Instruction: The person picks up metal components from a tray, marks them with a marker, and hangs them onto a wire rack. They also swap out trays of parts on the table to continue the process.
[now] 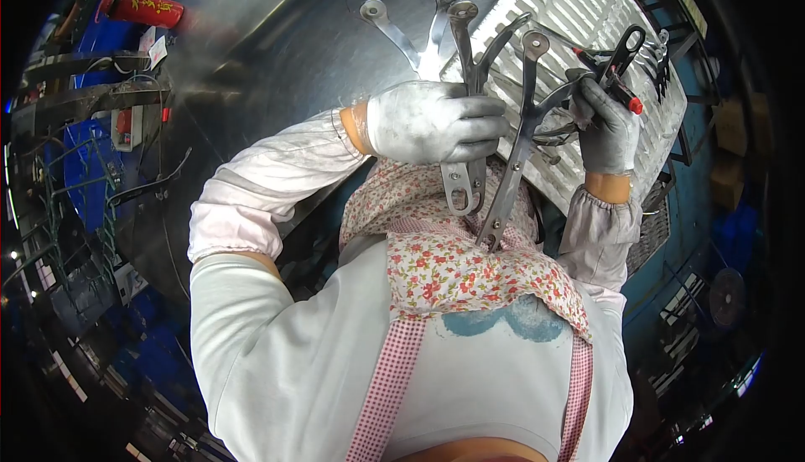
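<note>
My left hand, in a grey-stained white glove, is wrapped round forked metal brackets with round holed ends; their lower slotted ends stick out below my fingers. Beside it, a long Y-shaped metal bracket slants down towards the flowered apron. My gloved right hand is closed at this bracket's right branch. A black and red marker-like object shows by the right fingers, and whether they touch it I cannot tell. Another shiny forked bracket lies beyond my left hand.
A shiny metal table stretches out to the left. At the right stands a ribbed metal rack or tray, with several dark metal parts near its right edge. A red fire extinguisher and blue bins are at far left.
</note>
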A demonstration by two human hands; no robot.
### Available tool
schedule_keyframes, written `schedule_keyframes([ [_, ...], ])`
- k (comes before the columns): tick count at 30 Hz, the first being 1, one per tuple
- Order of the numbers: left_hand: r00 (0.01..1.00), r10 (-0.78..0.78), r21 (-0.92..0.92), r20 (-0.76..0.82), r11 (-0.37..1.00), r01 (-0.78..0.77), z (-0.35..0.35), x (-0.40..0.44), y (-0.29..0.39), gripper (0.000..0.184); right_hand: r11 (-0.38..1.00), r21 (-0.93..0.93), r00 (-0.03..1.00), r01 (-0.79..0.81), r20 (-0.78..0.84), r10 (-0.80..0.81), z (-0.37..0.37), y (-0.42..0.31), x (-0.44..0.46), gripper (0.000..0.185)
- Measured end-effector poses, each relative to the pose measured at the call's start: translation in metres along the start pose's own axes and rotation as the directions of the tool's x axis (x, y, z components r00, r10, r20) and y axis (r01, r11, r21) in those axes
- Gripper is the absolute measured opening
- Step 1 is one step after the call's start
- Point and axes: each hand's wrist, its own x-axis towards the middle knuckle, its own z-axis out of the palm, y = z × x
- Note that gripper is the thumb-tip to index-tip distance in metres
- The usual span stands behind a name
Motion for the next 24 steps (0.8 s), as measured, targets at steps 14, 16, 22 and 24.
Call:
schedule_keyframes([
  [14, 0.988, 0.146, -0.139, -0.044, 0.979, -0.151, 0.023, -0.001, -0.008, 0.026, 0.991, -0.108, 0.995, -0.080, -0.067, 0.073, 0.009, 0.024, 0.010, 0.015],
  [16, 0.987, 0.143, -0.195, -0.079, 0.968, -0.156, 0.037, -0.006, -0.009, 0.029, 0.985, -0.137, 0.994, -0.104, -0.051, 0.098, 0.014, 0.023, 0.011, 0.015],
  [22, 0.964, -0.064, -0.473, -0.257, 0.878, -0.068, 0.051, -0.009, -0.006, 0.038, 0.838, -0.543, 0.995, -0.060, -0.105, 0.004, 0.012, 0.006, 0.017, 0.027],
  [24, 0.947, -0.160, -0.507, -0.277, 0.862, -0.003, 0.049, -0.010, -0.004, 0.037, 0.808, -0.589, 0.986, -0.029, -0.148, -0.072, 0.014, -0.004, 0.011, 0.030],
])
